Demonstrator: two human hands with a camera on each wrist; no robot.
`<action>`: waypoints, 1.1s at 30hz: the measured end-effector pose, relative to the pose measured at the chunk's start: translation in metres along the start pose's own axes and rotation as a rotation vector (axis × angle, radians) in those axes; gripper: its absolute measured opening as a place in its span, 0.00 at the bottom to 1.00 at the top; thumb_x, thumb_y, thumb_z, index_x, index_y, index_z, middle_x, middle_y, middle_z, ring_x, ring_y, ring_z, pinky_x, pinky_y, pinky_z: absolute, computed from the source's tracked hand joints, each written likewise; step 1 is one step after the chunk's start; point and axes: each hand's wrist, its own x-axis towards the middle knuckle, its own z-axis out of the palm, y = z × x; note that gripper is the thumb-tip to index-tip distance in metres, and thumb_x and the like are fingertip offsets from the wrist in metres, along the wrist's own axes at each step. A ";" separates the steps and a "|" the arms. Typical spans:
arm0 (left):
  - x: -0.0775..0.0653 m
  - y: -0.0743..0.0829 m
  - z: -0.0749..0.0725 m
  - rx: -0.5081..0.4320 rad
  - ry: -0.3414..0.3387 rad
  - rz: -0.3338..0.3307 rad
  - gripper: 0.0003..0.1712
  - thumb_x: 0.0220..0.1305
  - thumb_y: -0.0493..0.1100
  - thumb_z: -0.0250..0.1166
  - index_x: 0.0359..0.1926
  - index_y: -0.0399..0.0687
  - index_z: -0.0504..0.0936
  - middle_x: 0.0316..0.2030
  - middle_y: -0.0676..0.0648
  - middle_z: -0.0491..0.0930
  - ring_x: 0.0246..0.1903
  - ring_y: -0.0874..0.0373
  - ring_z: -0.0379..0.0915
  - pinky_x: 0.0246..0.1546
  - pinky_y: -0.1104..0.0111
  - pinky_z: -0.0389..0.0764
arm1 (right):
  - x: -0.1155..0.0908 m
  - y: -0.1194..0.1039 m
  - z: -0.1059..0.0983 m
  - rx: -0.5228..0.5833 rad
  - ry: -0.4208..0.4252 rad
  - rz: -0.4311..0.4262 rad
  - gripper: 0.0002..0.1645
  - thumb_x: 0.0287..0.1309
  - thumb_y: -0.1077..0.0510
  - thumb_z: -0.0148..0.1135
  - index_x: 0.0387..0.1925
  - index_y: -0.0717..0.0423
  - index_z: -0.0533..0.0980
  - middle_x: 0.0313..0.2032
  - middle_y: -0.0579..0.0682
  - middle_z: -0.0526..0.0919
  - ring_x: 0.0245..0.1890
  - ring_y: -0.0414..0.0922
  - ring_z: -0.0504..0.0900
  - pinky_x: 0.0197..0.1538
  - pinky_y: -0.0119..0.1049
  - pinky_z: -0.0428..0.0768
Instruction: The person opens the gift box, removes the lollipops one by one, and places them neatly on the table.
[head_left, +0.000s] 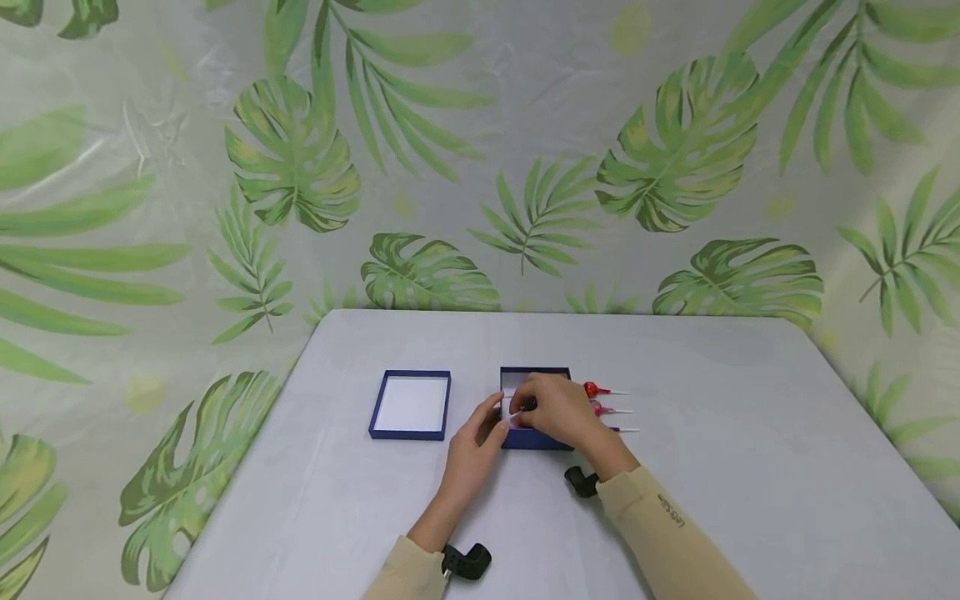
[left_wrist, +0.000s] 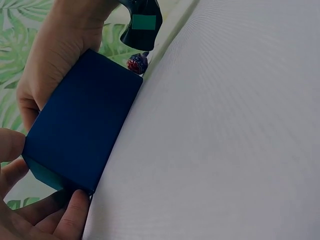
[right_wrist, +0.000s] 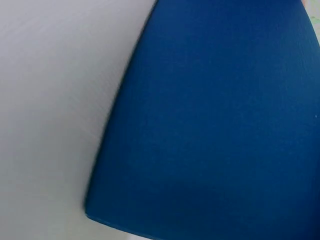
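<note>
An open blue box (head_left: 537, 439) with a pale inside stands on the table. My left hand (head_left: 472, 442) holds its left side near the front corner; in the left wrist view one digit lies at the top edge and fingertips (left_wrist: 77, 210) touch low by the table. Reaching over the rim, my right hand (head_left: 558, 408) pinches a dark-headed lollipop (head_left: 529, 404) with a white stick inside the box. Just right of the box lie a red lollipop (head_left: 592, 389), a pink lollipop (head_left: 598, 408) and a dark blue one, partly hidden by the right wrist. The box wall (right_wrist: 210, 120) fills the right wrist view.
Left of the box lies a shallow blue lid (head_left: 409, 405), its white inside facing up. All of it rests on a white table (head_left: 300, 500), with a leaf-printed curtain (head_left: 540, 125) behind. Black wrist cameras (head_left: 468, 562) jut from both sleeves.
</note>
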 end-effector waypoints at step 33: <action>-0.001 0.002 0.002 -0.001 0.011 -0.009 0.27 0.76 0.50 0.57 0.73 0.61 0.69 0.67 0.49 0.73 0.67 0.55 0.68 0.66 0.63 0.70 | -0.012 -0.006 -0.029 -0.118 0.091 -0.036 0.05 0.55 0.66 0.68 0.29 0.54 0.86 0.30 0.48 0.86 0.31 0.45 0.82 0.41 0.43 0.85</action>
